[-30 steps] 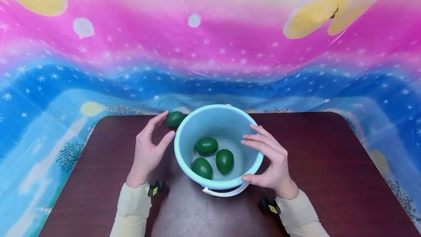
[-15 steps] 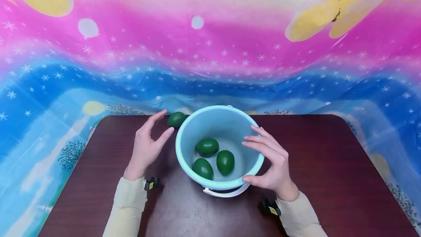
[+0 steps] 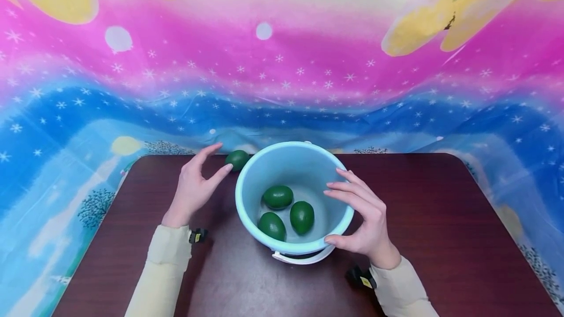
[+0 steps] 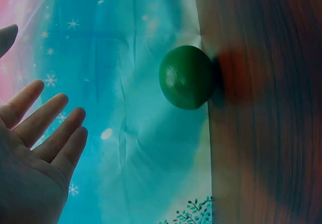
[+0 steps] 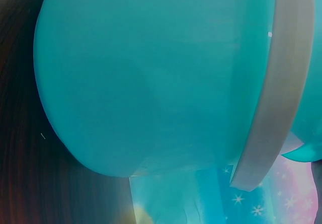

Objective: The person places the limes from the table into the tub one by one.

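A glossy dark green avocado [image 3: 237, 160] lies by the far table edge, left of the bucket. My left hand [image 3: 194, 183] is spread beside it, thumb and fingers apart; the thumb tip overlaps the avocado in the head view. In the left wrist view, a gap shows between the left hand [image 4: 43, 143] and the avocado [image 4: 187, 77]. My right hand [image 3: 363, 214] holds the rim of the light blue bucket [image 3: 295, 247], fingers reaching over inside and thumb at the front. Inside lie three avocados [image 3: 301, 217]. The right wrist view is mostly filled by the bucket's wall [image 5: 151, 83].
The bucket's white handle [image 3: 304, 259] hangs down at its front. Everything stands on a dark red-brown table [image 3: 440, 219]. A colourful printed cloth [image 3: 282, 87] hangs behind and around the table, close to its far edge.
My left hand has drawn slightly back to the left, and its thumb now overlaps the outer avocado. The right hand, the bucket and the avocados inside keep their places.
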Motion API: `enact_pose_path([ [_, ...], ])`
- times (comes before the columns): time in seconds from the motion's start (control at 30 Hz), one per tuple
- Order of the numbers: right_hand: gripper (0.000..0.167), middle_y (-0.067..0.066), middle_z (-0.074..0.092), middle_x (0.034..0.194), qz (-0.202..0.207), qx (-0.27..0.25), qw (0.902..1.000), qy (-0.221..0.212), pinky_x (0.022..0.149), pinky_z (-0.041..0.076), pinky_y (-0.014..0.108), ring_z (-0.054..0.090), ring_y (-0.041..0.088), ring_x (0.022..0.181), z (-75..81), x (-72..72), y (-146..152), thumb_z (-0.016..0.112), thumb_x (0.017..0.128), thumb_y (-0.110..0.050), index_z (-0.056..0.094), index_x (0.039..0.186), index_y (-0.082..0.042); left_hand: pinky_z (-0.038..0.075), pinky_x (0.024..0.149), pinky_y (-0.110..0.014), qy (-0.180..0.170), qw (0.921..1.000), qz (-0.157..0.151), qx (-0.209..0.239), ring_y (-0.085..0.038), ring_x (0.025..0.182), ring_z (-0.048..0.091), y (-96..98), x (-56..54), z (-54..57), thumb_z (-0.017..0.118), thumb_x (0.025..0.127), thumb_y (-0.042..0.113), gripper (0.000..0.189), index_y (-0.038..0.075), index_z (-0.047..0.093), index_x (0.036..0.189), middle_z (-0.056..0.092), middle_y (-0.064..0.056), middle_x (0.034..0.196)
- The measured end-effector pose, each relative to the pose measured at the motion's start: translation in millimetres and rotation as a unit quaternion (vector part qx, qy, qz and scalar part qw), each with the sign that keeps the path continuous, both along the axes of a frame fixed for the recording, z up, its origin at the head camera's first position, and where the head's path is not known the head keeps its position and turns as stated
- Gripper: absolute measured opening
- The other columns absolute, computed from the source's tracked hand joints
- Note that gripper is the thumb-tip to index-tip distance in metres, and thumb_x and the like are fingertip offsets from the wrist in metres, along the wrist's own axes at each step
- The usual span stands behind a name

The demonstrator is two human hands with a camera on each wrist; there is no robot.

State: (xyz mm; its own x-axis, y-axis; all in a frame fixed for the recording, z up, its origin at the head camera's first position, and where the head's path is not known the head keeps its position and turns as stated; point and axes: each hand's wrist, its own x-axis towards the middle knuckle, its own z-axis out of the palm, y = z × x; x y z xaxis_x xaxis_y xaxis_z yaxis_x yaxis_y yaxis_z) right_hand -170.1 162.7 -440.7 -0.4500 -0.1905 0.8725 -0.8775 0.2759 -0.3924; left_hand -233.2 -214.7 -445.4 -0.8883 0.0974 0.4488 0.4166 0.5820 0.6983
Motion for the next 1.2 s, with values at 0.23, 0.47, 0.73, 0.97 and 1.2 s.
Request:
enact_pose_path([
  [0.23, 0.073, 0.02, 0.071, 0.109, 0.0, -0.001, 1.0, -0.005, 0.114, 0.035, 0.052, 0.057, 0.046, 0.121, -1.6, 0.4, 0.6, 0.079, 0.078, -0.065, 0.076, 0.108, 0.002, 0.039, 0.107, -0.058, -0.029, 0.9995, 0.007, -0.009, -0.024, 0.134, 0.05, -3.5, -10.9, -4.2, 0.073, 0.094, 0.043, 0.058, 0.026, 0.055, 0.147, 0.056, 0.002, 0.145],
  [0.47, 0.073, 0.02, 0.071, 0.11, 0.001, 0.0, 1.0, -0.007, 0.114, 0.036, 0.05, 0.056, 0.046, 0.122, -2.2, 0.8, 0.7, 0.079, 0.078, -0.065, 0.076, 0.108, 0.002, 0.038, 0.108, -0.057, -0.061, 0.9979, 0.007, -0.018, -0.025, 0.135, 0.049, -4.1, -24.0, -14.6, 0.071, 0.095, 0.048, 0.063, 0.019, 0.054, 0.148, 0.056, -0.002, 0.145],
  [0.73, 0.073, 0.021, 0.071, 0.109, 0.005, -0.003, 1.0, 0.001, 0.113, 0.036, 0.052, 0.056, 0.047, 0.122, -1.2, -0.5, 0.3, 0.079, 0.078, -0.064, 0.076, 0.108, 0.002, 0.038, 0.108, -0.058, -0.094, 0.9951, 0.0, -0.031, -0.026, 0.135, 0.049, -0.6, -33.8, -20.7, 0.07, 0.093, 0.055, 0.069, 0.017, 0.054, 0.148, 0.056, -0.004, 0.144],
  [0.97, 0.073, 0.021, 0.071, 0.11, 0.006, -0.004, 1.0, -0.005, 0.114, 0.035, 0.053, 0.056, 0.047, 0.122, -1.5, -1.0, 0.7, 0.079, 0.078, -0.064, 0.076, 0.108, 0.002, 0.04, 0.107, -0.058, -0.11, 0.9925, -0.009, -0.052, -0.028, 0.134, 0.049, 4.6, -42.7, -19.1, 0.073, 0.091, 0.052, 0.069, 0.016, 0.055, 0.147, 0.056, -0.006, 0.144],
  [1.2, 0.073, 0.02, 0.071, 0.111, 0.004, -0.001, 1.0, -0.008, 0.114, 0.035, 0.053, 0.056, 0.046, 0.122, -2.0, -0.8, 0.4, 0.078, 0.079, -0.065, 0.076, 0.109, 0.001, 0.041, 0.106, -0.057, -0.119, 0.9905, -0.012, -0.068, -0.028, 0.134, 0.049, 4.9, -52.6, -21.9, 0.076, 0.09, 0.05, 0.068, 0.016, 0.056, 0.146, 0.056, -0.006, 0.144],
])
